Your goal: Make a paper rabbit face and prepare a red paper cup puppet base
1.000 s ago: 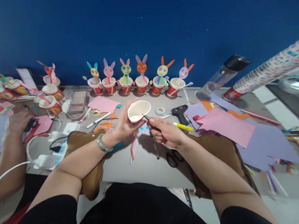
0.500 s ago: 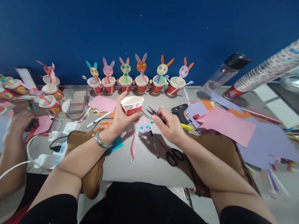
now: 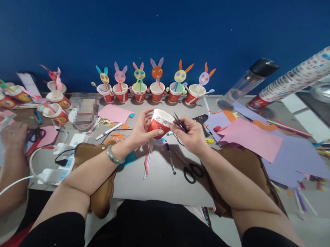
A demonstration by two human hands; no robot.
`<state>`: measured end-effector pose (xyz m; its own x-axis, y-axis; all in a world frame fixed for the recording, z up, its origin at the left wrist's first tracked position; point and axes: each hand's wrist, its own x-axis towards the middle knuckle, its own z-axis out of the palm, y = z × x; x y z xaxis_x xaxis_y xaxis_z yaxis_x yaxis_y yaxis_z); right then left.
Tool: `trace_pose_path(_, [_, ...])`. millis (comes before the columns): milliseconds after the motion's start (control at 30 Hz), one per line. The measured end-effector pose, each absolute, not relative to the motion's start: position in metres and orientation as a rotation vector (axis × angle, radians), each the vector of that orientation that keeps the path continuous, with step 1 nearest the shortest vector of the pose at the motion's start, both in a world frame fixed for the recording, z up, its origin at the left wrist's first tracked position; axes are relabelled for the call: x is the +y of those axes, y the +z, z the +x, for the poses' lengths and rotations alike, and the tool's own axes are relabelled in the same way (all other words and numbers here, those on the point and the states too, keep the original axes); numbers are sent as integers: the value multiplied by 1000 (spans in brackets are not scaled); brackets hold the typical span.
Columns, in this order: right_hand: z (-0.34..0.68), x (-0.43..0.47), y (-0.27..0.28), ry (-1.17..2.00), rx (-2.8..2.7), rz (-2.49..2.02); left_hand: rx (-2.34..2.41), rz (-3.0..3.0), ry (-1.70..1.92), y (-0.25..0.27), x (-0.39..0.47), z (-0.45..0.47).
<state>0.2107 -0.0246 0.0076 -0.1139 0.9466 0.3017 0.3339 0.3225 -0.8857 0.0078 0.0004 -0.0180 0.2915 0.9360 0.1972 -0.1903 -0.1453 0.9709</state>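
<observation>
My left hand [image 3: 142, 134] grips a red-and-white paper cup [image 3: 159, 125], its thumb across the front; the cup is tilted. In my right hand [image 3: 191, 135] is a pair of small scissors [image 3: 178, 120] with dark pointed blades, mostly hidden by the fingers. The blades point up, close by the cup's right side; I cannot tell whether they touch it. Beneath the hands lie a pen [image 3: 170, 158], red and white straws [image 3: 147, 161] and larger black-handled scissors [image 3: 193, 171]. A pale paper face is partly hidden under the cup.
Along the blue wall stand several cups with paper rabbits [image 3: 157, 90]. A glue gun [image 3: 200, 119], coloured paper [image 3: 254, 139], a clear bottle [image 3: 246, 82] and stacked cups [image 3: 297, 72] lie rightward. Leftward are a power strip [image 3: 69, 163] and another person's hand [image 3: 14, 135].
My left hand has brought the cup right and slightly down, tilting it and turning its printed side. The right hand with the small scissors has shifted slightly right; cup and blades are now closer.
</observation>
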Motion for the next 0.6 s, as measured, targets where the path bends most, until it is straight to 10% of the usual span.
trace_pose_path(233, [218,-27,-3,103,-2172,-1136,1016,1543,1247,-11,-4,5])
trace_pose_path(600, [213,-28,-13,-183,-2370,-1068,858,1010,1012,-23,-7,16])
